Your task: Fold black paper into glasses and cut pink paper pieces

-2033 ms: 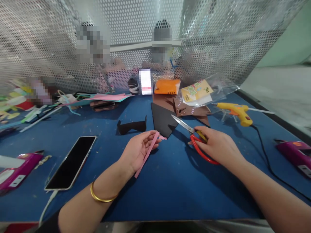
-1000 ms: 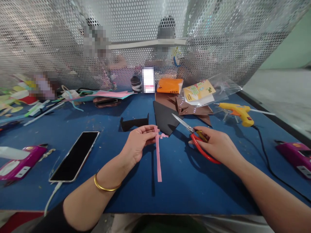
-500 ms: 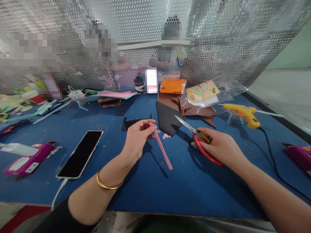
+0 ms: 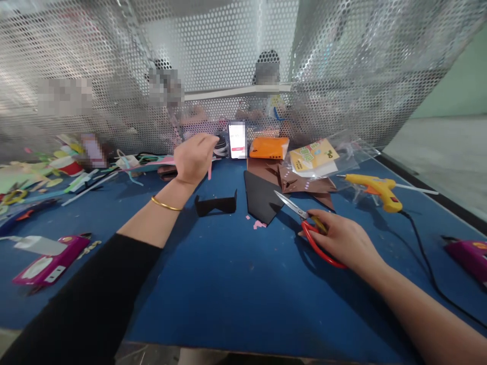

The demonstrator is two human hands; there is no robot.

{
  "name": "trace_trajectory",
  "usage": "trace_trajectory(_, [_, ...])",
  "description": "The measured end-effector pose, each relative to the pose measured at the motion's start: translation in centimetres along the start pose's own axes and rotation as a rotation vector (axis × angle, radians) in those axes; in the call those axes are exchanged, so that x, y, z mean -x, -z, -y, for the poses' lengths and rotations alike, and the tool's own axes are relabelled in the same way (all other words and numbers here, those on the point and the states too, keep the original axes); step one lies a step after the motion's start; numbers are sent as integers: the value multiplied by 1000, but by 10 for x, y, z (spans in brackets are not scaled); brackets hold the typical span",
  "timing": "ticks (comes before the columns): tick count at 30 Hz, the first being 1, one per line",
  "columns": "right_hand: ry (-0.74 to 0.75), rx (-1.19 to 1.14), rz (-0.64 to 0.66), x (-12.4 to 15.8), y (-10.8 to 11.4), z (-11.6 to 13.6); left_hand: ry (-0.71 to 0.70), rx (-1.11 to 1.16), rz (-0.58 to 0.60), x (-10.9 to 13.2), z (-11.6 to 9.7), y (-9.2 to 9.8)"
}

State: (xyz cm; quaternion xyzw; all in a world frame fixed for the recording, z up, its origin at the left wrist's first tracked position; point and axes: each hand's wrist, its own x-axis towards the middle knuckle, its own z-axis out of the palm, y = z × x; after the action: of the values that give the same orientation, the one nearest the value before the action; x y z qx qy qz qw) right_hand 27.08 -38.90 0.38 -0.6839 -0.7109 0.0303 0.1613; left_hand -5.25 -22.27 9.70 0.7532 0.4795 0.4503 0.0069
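Raised over the back of the table, my left hand (image 4: 195, 158) is closed, and a short piece of a pink strip (image 4: 209, 171) shows below its fingers. Most of that strip is hidden behind the hand. My right hand (image 4: 344, 235) grips a pair of scissors (image 4: 291, 202) by the red handles, the blades pointing to the back left. Between my hands lie a black cut-out shaped like glasses (image 4: 216, 205), a black sheet (image 4: 261, 195) and small pink scraps (image 4: 259, 224).
A yellow glue gun (image 4: 375, 188) with its cord lies at right, near brown pieces (image 4: 304, 181) and a plastic-wrapped card (image 4: 312, 156). At the back stand a lit phone (image 4: 236, 139) and an orange packet (image 4: 269, 147). A purple power strip (image 4: 53, 261) sits left. People are behind the mesh.
My left hand has moved away from me and to the left, carrying the pink strip. My right hand keeps the scissors in about the same place. The view has tilted up slightly.
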Motion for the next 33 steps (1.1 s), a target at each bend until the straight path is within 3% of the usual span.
trace_trajectory(5, [7, 69, 21, 0, 0, -2, -7, -23, 203, 9, 12, -17])
trace_trajectory(13, [-53, 97, 51, -1, 3, 1, 76, -59, 310, 80, -4, 5])
trace_trajectory(17, [-76, 97, 62, 0, 2, 4, 55, -114, 315, 108, -24, 2])
trace_trajectory(20, [-84, 69, 78, -1, 2, 5, 13, -102, 463, 125, -44, -12])
trace_trajectory(26, [-95, 46, 89, -1, 3, 7, 109, -138, 549, 131, -53, -39])
trace_trajectory(33, [-23, 34, 77, 2, 0, 8, 220, -135, 550, 131, -50, -48])
